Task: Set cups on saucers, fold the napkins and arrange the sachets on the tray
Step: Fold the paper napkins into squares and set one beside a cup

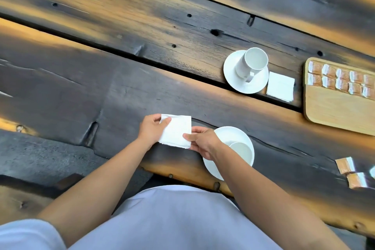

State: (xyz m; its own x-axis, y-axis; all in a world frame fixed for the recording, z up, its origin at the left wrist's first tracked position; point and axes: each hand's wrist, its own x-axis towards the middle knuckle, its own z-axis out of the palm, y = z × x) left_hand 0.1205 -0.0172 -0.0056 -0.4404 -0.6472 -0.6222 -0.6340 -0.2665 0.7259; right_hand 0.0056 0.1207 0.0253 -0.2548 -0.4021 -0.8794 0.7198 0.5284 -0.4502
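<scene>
Fold | our left hand (151, 128) and right hand (203, 141) each pinch a side of the white paper napkin (176, 131), lifted just over the dark wooden bench (101, 91) beside the near white saucer (233, 135), so we can line its edges up | two orange sachets (351, 172) await the pale wooden tray (334, 111)

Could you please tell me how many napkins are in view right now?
2: one napkin held between both hands, and a folded one on the table beside the far saucer.

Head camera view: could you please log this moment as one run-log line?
step: napkin fold | left hand + right hand: hold white paper napkin | near white cup: on saucer | wooden tray: sachet rows
</scene>
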